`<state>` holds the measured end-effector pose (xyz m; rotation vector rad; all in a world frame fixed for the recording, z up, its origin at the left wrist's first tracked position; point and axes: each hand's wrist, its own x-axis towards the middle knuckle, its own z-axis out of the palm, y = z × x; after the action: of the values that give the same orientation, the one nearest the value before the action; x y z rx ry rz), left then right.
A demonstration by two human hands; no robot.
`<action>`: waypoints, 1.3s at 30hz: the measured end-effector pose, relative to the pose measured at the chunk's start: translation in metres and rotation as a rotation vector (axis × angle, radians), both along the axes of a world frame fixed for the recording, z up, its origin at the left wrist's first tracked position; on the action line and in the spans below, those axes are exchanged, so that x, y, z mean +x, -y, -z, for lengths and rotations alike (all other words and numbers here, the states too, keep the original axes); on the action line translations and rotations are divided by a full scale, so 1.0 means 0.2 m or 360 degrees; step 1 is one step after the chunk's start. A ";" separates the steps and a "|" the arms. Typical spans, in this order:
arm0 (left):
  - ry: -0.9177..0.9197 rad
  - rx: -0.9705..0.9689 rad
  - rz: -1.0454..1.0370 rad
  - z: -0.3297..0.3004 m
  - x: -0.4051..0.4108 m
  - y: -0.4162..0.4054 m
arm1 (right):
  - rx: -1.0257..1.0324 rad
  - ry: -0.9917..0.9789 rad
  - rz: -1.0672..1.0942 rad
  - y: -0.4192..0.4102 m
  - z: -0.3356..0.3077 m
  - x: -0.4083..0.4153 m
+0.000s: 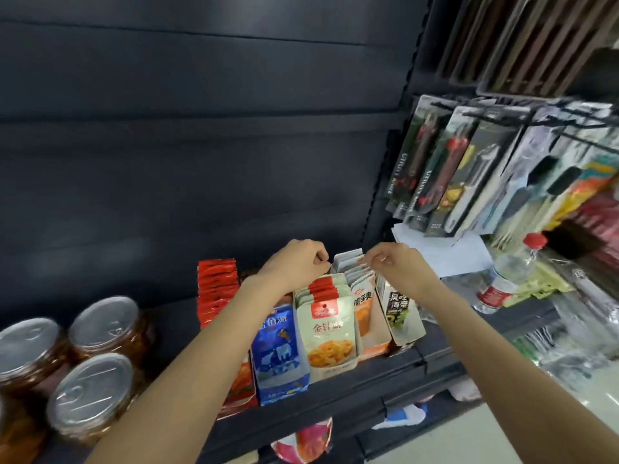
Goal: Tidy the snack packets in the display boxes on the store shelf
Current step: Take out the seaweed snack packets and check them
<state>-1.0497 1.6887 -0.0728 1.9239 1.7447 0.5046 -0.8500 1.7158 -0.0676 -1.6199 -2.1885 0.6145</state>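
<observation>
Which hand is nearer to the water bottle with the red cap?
Right. The right hand is at the rear packet tops, a gap left of the water bottle. The left hand is farther left, beyond the right hand.

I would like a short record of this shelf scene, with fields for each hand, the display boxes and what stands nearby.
left hand: fingers curled at the back packets, left side
right hand: pinches a top edge of the back packets
display boxes: side by side on the shelf, packets upright
left of boxes: sealed jars
right of boxes: water bottle
</observation>
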 end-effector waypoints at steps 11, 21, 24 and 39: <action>-0.0156 0.0120 -0.0420 0.14 0.49 -0.14 | -0.0083 0.0147 -0.0520 -0.41 0.08 0.38; -0.0403 0.0333 -0.0384 0.26 0.58 -0.11 | 0.0194 -0.0009 -0.0729 -0.44 0.27 0.55; -0.0514 0.0399 -0.0321 0.31 0.59 -0.10 | 0.0234 0.0024 -0.0761 -0.44 0.33 0.57; -0.0918 0.0785 -0.0394 0.64 0.68 0.02 | 0.0719 -0.0389 -0.0603 -0.31 0.65 0.60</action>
<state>-0.9131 1.6842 -0.2009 2.3704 2.4235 0.5396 -0.7304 1.7778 -0.1981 -0.8673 -2.2506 0.3521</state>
